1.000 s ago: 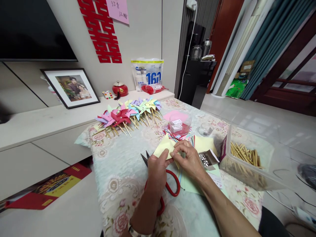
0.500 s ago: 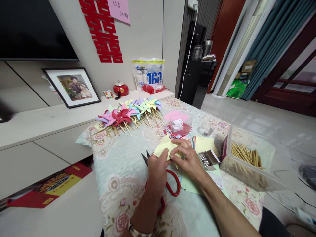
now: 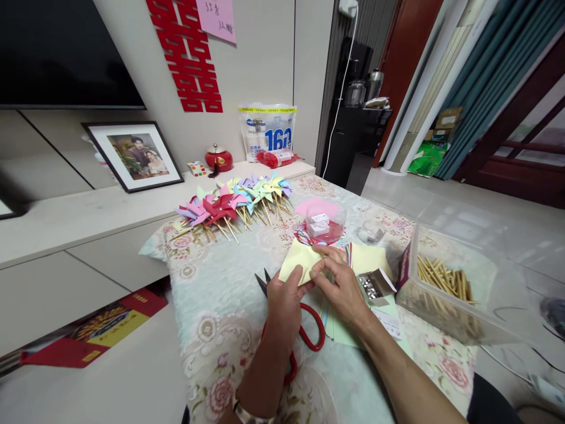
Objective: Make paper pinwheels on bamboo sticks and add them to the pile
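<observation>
Head view: left hand pinches thin, straight-edged yellow paper.

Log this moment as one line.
left hand holds yellow paper; right hand touches it; scissors beneath left hand; pinwheels beyond hands; sticks in box

Pinwheels, scissors, bin, perhaps a lid on floral tablecloth
</observation>
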`<state>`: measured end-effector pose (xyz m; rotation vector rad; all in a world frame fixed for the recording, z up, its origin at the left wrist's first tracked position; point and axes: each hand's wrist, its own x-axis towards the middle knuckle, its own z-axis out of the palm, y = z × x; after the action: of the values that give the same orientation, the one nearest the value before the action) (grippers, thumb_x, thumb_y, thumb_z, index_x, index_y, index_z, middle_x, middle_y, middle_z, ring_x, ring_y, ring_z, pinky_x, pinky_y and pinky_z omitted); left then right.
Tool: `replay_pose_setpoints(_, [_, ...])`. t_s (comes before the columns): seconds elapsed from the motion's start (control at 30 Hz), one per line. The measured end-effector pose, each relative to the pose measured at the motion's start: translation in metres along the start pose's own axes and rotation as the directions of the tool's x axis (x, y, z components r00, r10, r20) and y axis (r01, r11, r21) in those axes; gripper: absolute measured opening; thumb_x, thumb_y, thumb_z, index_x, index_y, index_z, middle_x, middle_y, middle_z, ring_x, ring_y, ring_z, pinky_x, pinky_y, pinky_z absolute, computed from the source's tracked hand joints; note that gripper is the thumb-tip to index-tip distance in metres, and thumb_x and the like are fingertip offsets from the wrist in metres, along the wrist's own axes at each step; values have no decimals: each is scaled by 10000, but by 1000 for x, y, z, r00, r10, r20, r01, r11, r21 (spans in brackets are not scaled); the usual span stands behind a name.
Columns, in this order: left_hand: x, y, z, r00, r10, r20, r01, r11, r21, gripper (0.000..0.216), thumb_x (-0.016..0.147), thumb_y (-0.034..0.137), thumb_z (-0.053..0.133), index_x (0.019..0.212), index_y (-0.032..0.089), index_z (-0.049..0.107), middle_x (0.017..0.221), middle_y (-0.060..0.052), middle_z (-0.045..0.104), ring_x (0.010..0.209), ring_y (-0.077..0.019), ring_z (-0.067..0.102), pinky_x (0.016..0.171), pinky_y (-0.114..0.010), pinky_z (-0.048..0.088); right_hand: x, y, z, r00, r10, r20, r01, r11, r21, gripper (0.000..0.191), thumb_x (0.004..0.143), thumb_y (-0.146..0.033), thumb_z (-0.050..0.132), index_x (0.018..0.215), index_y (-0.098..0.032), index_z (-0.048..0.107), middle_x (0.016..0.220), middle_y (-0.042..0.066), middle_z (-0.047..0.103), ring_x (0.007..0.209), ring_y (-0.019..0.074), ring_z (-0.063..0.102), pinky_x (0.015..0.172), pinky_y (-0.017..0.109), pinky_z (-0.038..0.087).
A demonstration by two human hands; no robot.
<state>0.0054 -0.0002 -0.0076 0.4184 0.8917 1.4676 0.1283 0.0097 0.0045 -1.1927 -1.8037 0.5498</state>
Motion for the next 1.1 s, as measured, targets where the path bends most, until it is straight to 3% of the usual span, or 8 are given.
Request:
replay_pose_setpoints(0.43, [-3,-1,3,1000,14,-6,-14,999,38,448,646,303,795,1048,123,715,1028,-136,756,898,-266,711,710,-330,579,1,3,1,995,95,-44,-92,994,58,111,807,-219,604,702,-217,640,1226,99,660,1195,289,513,1029,469,348])
replay_pose_setpoints(0.8, [-6,0,6,999,10,-44,-6,995,103,401,629,292,780,986,120,723,963,-113,756,780,-228,696,638,-292,550,1,2,0,993,112,-41,-108,991,83,104,792,-209,600,690,-218,617,1174,104,675,1160,280,547,1013,454,363])
replay_pose_setpoints(1.1, [-5,-4,5,999,22,-44,-17,995,97,442,638,306,792,1040,141,711,971,-100,752,831,-244,698,655,-304,552,0,3,2,992,121,-47,-117,990,75,92,780,-204,584,691,-225,597,1176,98,678,1136,279,564,992,448,382])
